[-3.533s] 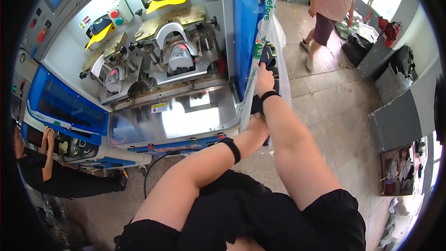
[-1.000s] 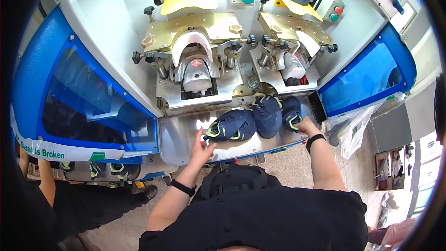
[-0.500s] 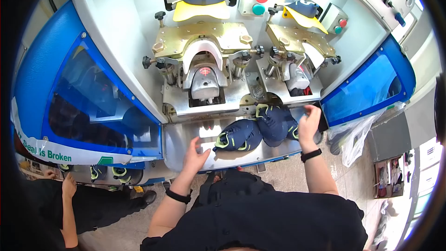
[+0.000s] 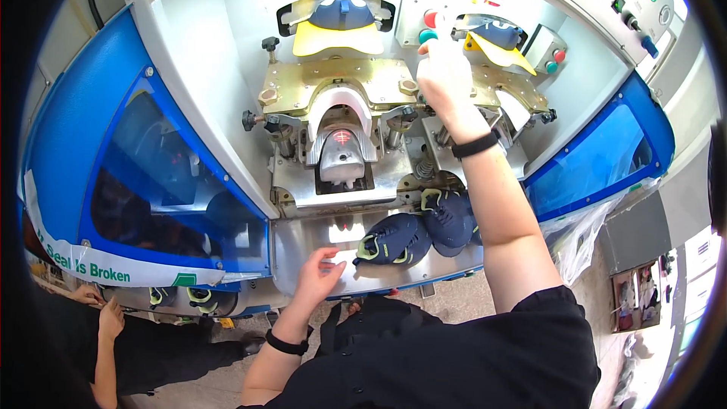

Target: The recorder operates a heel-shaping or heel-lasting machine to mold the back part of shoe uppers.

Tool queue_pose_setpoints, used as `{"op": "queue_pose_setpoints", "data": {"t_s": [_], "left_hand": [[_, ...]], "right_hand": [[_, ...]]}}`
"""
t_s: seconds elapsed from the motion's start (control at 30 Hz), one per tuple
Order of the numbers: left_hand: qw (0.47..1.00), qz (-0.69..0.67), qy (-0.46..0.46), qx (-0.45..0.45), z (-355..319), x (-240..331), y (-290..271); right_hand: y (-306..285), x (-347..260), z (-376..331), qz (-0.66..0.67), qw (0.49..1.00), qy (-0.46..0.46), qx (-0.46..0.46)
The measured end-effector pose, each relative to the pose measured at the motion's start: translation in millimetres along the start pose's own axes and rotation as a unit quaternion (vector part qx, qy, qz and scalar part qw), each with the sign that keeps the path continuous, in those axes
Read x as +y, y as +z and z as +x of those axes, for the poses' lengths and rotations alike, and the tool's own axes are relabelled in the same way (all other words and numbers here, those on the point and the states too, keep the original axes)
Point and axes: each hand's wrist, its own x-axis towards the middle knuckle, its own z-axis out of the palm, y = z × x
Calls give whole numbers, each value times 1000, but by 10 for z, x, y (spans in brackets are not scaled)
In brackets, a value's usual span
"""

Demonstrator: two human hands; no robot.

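Note:
My left hand (image 4: 318, 278) is open over the front metal ledge, its fingers apart and nothing in it. Just right of its fingertips lies a dark navy shoe upper (image 4: 395, 239) with lime-green trim. Another navy shoe upper (image 4: 448, 221) leans against it, partly hidden by my right forearm. My right hand (image 4: 447, 79) is raised into the machine with a finger stretched up at the green button (image 4: 429, 35), below the red button (image 4: 431, 18). It holds nothing; whether the finger touches the button is unclear, and its other fingers are washed out by glare.
Left of centre, a metal toe mould (image 4: 341, 157) bears a red light mark under a brass-coloured clamp plate (image 4: 338, 79). My right arm partly covers a second station. Blue windowed side panels (image 4: 163, 163) flank the opening. A co-worker's hand (image 4: 111, 320) is at lower left.
My right hand has left the shoe uppers and risen up and left to the button box. My left hand has moved slightly down. The shoe uppers remain on the ledge.

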Motion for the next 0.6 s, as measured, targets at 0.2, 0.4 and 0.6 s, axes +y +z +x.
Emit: {"op": "queue_pose_setpoints", "data": {"t_s": [0.2,0.4,0.6], "left_hand": [[999,2,-38,26,-62,-16,-154],[999,-1,-8,-43,51,393,4],[976,-179,20,-122,91,679,28]], "right_hand": [[38,-232,269,-25,990,-108,86],[551,-479,1011,4,985,-161,-54],[296,-937,658,177,977,-70,-97]]}}
